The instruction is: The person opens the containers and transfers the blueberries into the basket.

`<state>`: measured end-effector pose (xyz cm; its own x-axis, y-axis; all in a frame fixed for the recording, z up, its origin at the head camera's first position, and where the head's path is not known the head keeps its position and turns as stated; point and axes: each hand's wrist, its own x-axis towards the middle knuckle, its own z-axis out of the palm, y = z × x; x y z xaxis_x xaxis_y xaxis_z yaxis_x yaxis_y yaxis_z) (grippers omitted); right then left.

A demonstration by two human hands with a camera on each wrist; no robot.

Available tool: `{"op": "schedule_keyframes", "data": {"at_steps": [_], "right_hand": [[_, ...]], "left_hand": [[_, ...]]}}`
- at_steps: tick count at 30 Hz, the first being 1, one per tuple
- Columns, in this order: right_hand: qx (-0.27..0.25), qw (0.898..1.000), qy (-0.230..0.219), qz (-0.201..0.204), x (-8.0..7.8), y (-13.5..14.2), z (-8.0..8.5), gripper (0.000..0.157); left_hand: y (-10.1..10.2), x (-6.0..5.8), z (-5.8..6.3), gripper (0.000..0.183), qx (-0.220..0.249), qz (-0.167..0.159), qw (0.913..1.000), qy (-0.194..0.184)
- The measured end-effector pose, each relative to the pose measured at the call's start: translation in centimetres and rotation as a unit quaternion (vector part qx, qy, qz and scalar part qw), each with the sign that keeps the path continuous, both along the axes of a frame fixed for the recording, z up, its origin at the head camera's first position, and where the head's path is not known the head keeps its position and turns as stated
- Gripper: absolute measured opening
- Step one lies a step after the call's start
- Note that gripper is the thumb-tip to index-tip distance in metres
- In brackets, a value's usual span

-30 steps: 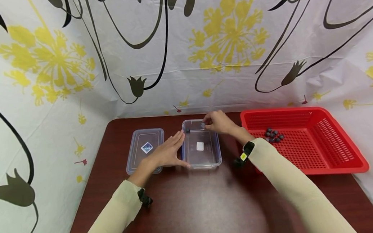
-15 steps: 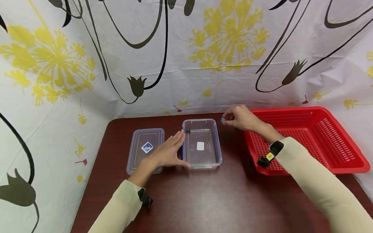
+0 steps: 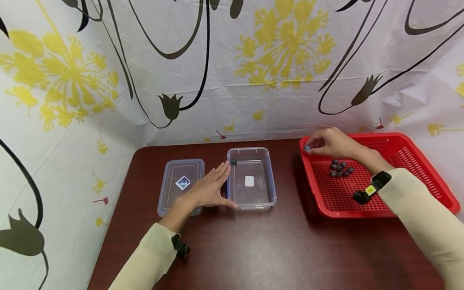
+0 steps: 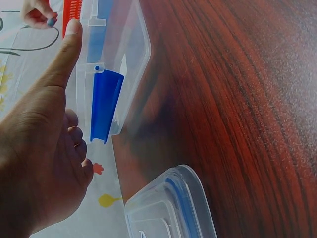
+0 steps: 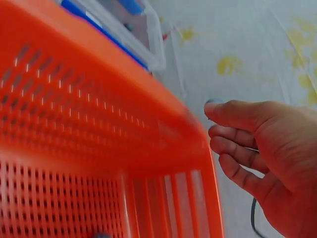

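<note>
A blueberry (image 3: 306, 148) is pinched at the fingertips of my right hand (image 3: 330, 143), over the far left corner of the red basket (image 3: 316, 193). Several more blueberries (image 3: 340, 169) lie on the basket floor. To the left stands a clear plastic container (image 3: 256, 201) without its lid, a dark blueberry (image 3: 234, 162) in its far left corner. My left hand (image 3: 208, 189) rests against the container's left side, fingers straight and thumb spread. In the left wrist view, a blue clip flap (image 4: 105, 104) hangs from the container's side near the left hand (image 4: 49, 114).
The container's lid (image 3: 180, 189) lies flat on the dark wooden table (image 3: 256, 255), left of the container. A white cloth (image 3: 226, 64) with flower prints hangs behind and along the sides. In the right wrist view, the basket wall (image 5: 99, 94) rises between hand and container (image 5: 153, 44).
My right hand has moved right with the blueberry, from over the container's far right corner to the basket's far left corner. The left hand and the container have stayed in place.
</note>
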<state>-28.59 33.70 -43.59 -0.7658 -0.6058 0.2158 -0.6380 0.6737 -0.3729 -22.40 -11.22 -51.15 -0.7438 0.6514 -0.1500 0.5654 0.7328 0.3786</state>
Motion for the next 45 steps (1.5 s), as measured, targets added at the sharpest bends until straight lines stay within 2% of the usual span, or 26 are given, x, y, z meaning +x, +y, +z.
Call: {"op": "schedule_keyframes", "data": {"at_steps": [9, 13, 25, 34, 40, 45], "right_hand": [[0.044, 0.997, -0.056, -0.033, -0.1, 4.4, -0.3, 0.01], [0.049, 0.993, -0.092, -0.053, 0.0, 6.2, -0.4, 0.01], [0.044, 0.982, -0.162, -0.083, -0.1, 11.7, -3.2, 0.009], [0.079, 0.97, -0.202, -0.111, 0.0, 14.2, -5.0, 0.011], [0.091, 0.967, -0.205, -0.121, 0.0, 15.0, -6.3, 0.013], [0.1, 0.968, -0.195, -0.123, 0.1, 15.1, -6.6, 0.013]], "left_hand": [[-0.2, -0.2, 0.1, 0.133, -0.001, 0.001, 1.0, -0.001], [-0.2, -0.2, 0.1, 0.134, -0.002, 0.002, 1.0, 0.001], [-0.3, -0.2, 0.0, 0.134, -0.004, 0.004, 1.0, -0.002], [-0.3, -0.2, -0.4, 0.135, -0.012, -0.003, 0.9999, 0.0], [-0.3, -0.1, -0.3, 0.136, -0.011, -0.002, 0.9999, -0.001], [-0.2, -0.2, -0.3, 0.135, -0.012, -0.003, 0.9999, 0.007]]}}
